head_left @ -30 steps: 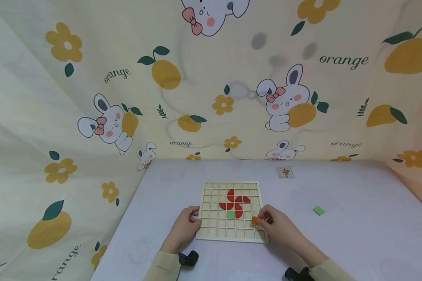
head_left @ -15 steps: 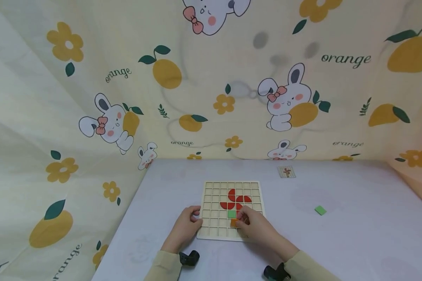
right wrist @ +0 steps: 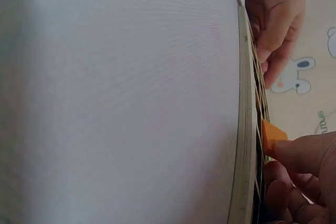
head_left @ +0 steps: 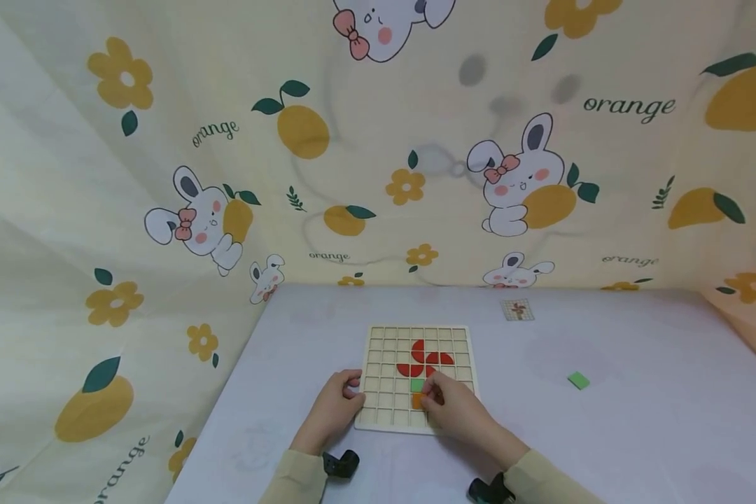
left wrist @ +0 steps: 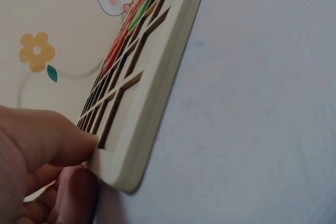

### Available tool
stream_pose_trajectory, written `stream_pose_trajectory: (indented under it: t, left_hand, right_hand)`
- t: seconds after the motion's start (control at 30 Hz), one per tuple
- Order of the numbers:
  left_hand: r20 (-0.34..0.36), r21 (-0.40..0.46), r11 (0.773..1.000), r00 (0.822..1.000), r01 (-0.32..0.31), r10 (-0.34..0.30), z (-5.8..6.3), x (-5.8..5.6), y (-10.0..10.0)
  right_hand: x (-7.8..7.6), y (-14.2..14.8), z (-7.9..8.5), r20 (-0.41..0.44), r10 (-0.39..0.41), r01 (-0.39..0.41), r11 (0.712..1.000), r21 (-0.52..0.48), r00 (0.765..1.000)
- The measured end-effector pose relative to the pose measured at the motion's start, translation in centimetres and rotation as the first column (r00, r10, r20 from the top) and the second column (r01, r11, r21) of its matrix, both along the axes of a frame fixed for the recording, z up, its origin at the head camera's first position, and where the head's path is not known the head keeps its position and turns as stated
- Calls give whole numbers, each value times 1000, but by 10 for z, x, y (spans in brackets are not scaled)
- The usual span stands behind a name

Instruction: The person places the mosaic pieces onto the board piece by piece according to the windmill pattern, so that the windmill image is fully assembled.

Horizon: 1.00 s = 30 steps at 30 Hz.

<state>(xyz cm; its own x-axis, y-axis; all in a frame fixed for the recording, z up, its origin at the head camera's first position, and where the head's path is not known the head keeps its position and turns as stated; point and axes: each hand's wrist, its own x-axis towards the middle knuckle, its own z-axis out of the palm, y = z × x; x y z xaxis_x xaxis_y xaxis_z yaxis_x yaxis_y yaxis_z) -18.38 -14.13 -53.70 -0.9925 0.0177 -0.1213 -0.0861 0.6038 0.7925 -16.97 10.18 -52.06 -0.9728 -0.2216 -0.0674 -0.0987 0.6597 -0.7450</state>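
A wooden grid board (head_left: 381, 413) lies on the table. My left hand (head_left: 334, 407) grips its left edge; in the left wrist view the thumb presses on the frame near the corner, fingers at the board's outer side. My right hand (head_left: 463, 414) pinches an orange tile (head_left: 417, 401) between thumb and fingers, tilted over the grid in the right wrist view. Directly above that spot, a green square tile (head_left: 417, 385) sits in a cell. Red quarter-round pieces (head_left: 418, 350) form a pinwheel further up; the lowest is partly hidden behind my right hand.
A loose green tile (head_left: 578, 380) lies on the table to the right. Behind the board, a small card (head_left: 518, 309) printed with a grid and a red pinwheel lies near the table's back edge. A patterned cloth (head_left: 365, 175) hangs behind.
My right hand has carried the orange tile leftward from the board's right side to the cell below the green tile. The left hand stays at the left edge.
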Motion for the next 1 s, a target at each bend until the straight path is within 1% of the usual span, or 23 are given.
stream_pose_trajectory:
  t: [0.17,0.33,0.73,0.9,1.0]
  left_hand:
    - [-7,6,1000,1000,6,-6,3,1,1]
    - [-5,-3,1000,1000,0,0,3,1,1]
    - [-1,-10,1000,1000,-4,4,1,1,3]
    - [-8,-12,1000,1000,2,-2,3,1,3]
    - [-6,-15,1000,1000,3,-3,3,2,3]
  right_hand:
    - [1,1,0,-26,29,-28,1000,10,999]
    - [3,1,0,-33,45,-45,999,9,998]
    - [3,3,-2,-35,43,-42,999,22,998]
    - [3,8,2,-26,49,-49,999,-12,998]
    - [3,15,6,-5,33,-33,999,-11,999]
